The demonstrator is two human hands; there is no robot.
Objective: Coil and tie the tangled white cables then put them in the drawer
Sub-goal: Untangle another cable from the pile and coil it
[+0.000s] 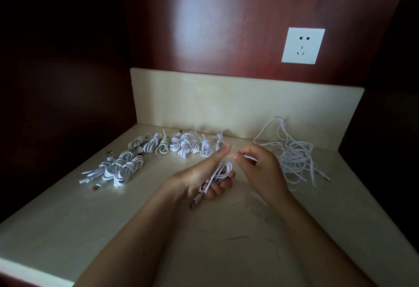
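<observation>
The left hand [204, 173] holds a coil [221, 172] of white cable above the tabletop [226, 241], fingers [217, 188] curled round the loops, thumb raised. Just right of the coil, the right hand [260, 164] pinches the cable's free end. Tied bundles [181, 145] lie left and behind the coil; a loose tangle [294, 155] lies to its right. No drawer shows. The cable looks light, limp and springy, so loops may slip open; better to grip the coil's middle and wrap the end tightly round it
</observation>
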